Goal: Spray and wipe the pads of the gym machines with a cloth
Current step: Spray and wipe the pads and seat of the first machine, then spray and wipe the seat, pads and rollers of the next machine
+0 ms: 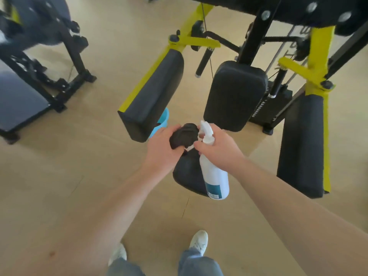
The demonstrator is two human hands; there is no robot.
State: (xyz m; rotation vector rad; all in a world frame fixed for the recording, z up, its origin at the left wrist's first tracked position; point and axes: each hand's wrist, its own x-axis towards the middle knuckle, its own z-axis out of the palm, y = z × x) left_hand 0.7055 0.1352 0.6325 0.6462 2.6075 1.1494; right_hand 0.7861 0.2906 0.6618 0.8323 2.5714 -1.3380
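Two bare hands meet above the black padded seat [187, 176] of a yellow-and-black gym machine. Left hand [161, 150]: fingers curled closed around a bunched dark cloth [184, 135], held just beside the sprayer. Right hand [217, 145]: wrapped around the neck of a white plastic spray bottle with a teal label [216, 176], one finger at the trigger; nozzle points up and toward the cloth, bottle body hangs tilted over the seat. Black rectangular back pad [235, 94] stands beyond the hands. Long black arm pad on a yellow bar [153, 92] at left, its twin [302, 144] at right. Light blue bucket [162, 122] sits on the tan floor, partly hidden behind the left pad. White shoes [199, 241] and blue jeans at frame bottom.
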